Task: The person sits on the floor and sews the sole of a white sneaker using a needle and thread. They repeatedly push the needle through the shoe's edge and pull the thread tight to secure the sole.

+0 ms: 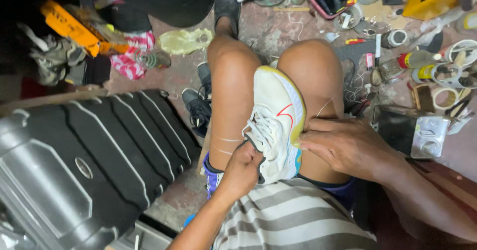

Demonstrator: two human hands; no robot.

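A: Head view, looking straight down. A white low-top sports shoe with white laces, a thin red line on its side and a yellow-edged sole (276, 123) is wedged between the person's two bare knees, toe pointing away, heel towards the striped shirt.

B: And the hands?

A: The left hand (242, 169) is down at the heel end, fingers clenched on the dark collar edge of the shoe, just by the laces. The right hand (343, 145) lies flat against the sole side, fingertips (304, 141) pressed to the yellow rim near the heel. Whether those fingers pinch anything I cannot tell; they are bent, touching the shoe.

B: Any thread?

A: A thin pale thread (328, 105) runs up across the right knee from the fingertips, and pale strands cross the left thigh near the left hand.

B: What's around them?

A: On the left, a big black ribbed hard-shell suitcase (94, 165) lies flat. Past the left knee, a black laced shoe (198, 106) sits on the floor, and farther off a pale yellow-green loose sole (185, 41). To the right, well apart from the hands, rolls of tape (444, 98) and a small silver box (430, 135) lie among clutter on the dirty concrete floor (278, 29).
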